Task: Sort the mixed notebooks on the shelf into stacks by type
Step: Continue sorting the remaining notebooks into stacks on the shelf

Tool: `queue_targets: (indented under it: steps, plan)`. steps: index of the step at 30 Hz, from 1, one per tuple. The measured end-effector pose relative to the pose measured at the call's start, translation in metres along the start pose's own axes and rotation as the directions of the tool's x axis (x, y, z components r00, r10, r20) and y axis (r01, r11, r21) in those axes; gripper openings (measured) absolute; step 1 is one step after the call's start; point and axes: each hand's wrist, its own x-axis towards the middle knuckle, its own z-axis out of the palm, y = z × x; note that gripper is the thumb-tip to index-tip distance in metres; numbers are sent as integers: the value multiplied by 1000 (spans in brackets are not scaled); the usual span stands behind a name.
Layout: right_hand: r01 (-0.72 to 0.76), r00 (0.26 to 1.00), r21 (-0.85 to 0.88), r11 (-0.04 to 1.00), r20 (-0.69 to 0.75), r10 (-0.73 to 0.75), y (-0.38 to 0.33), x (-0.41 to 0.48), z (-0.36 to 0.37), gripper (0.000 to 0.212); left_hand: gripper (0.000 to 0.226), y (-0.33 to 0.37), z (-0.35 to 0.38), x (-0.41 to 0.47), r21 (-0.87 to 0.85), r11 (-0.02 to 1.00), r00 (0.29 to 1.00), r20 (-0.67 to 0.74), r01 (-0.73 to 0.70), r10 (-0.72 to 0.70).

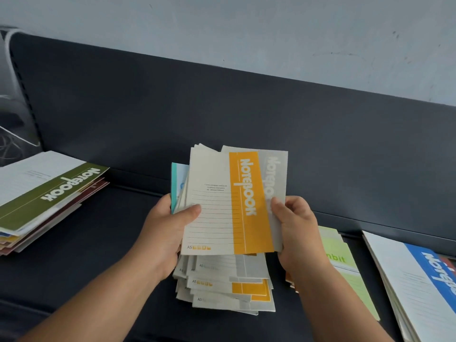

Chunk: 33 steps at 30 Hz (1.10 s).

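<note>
Reaches in from the bottom edge with both forearms, wrists angled inward. Grips a fanned bundle (217, 208) of notebooks in the left hand (170, 228) - thumb flat across the orange-band cover, fingers curled behind. Pinches the bundle's right edge with the right hand (296, 230), thumb on the front by the grey cover. Holds the bundle tilted up over a loose pile (227, 290) on the shelf (98, 255). Farther out - green stack (49, 193) at left, lime notebook (348, 270) and blue stack (424, 280) at right.
</note>
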Motion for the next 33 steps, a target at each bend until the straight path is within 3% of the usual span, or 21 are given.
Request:
queue_targets:
  steps: [10,20,29,33]
  plan:
    - [97,990,57,994,-104,-90,-13,20,-44,5,25,2,-20,9,9,1000,989,-142,-25,26]
    - [46,991,120,992,-128,-30,-23,31,-60,2,25,-2,-18,6,12,1000,987,-158,-17,19]
    - [-151,980,-8,988,130,151,8,8,-7,9,25,-4,-2,1,-2,1000,996,-83,-15,15]
    - [-307,934,19,951,199,297,25,8,3,19,12,-4,5,0,-8,1000,997,-65,-30,30]
